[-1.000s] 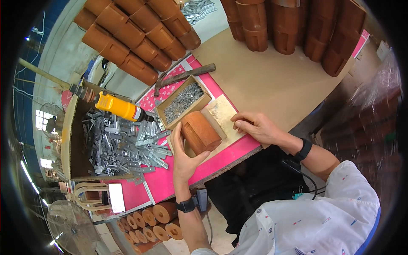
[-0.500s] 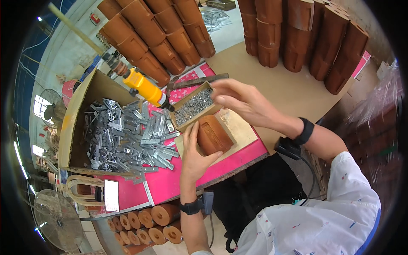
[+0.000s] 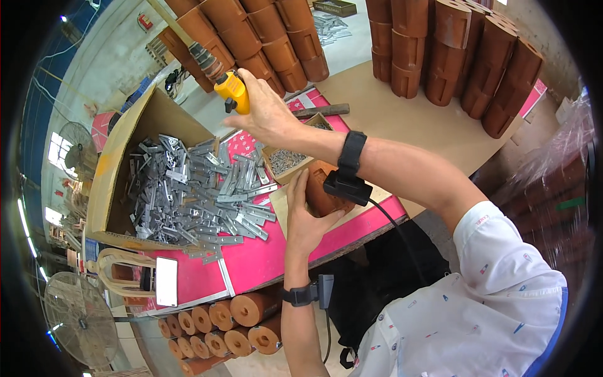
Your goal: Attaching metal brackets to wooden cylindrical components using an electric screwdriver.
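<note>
On a pale board, my left hand grips a reddish-brown block by its side, the thumb across its near edge. Part of the block is hidden under my right forearm and its wrist strap. Further off to the left, my right hand has closed around a yellow power screwdriver hanging from above. The tool's lower end is hidden by the hand. Between my hands sits a small open box of screws, partly covered by the right forearm.
A cardboard box tipped open on the left spills metal brackets over the pink tabletop. A hammer handle lies behind the screw box. Brown blocks stand in stacks at the back; more lie below the table. A phone is at the left edge.
My right hand has moved left from above the screw box and taken hold of the screwdriver. My left hand still holds the block on the board. The view has shifted slightly.
</note>
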Demonstrator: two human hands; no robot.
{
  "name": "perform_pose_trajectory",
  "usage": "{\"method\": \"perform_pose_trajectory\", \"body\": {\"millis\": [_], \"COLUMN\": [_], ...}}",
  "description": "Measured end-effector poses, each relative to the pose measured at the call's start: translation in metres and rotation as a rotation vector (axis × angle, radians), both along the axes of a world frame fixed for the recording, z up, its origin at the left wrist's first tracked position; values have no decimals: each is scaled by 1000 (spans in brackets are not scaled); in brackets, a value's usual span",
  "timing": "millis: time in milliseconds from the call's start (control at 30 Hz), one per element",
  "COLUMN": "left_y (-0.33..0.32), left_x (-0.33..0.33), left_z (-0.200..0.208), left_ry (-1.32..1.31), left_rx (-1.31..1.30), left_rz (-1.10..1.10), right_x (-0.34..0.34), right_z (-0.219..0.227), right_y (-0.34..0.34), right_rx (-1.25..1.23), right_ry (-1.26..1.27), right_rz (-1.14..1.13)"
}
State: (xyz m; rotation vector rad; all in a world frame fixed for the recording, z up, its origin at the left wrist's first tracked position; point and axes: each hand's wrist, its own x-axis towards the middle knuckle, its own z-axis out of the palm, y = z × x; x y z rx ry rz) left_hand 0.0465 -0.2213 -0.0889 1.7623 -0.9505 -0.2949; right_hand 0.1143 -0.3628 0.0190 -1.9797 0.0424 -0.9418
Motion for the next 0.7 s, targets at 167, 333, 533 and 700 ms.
{"method": "perform_pose_trajectory", "body": {"millis": [167,333,533,700], "left_y": [2,4,6,4], "left_x": [2,3,6,5], "left_z": [-7,-3,-7,-2], "left_ry": [-57,-116,-95,-64], "left_rx": [-3,23,49,48], "left_rz": [7,2,0,-10], "right_x": [-5,-57,-109,-140], "right_z": [-5,15,12,1], "right_y": [-9,-33,-50,-57], "right_rx": [-61,21,137,122], "right_ry": [-19,-19,-42,-50], "right_rz": [-10,151,109,52]}}
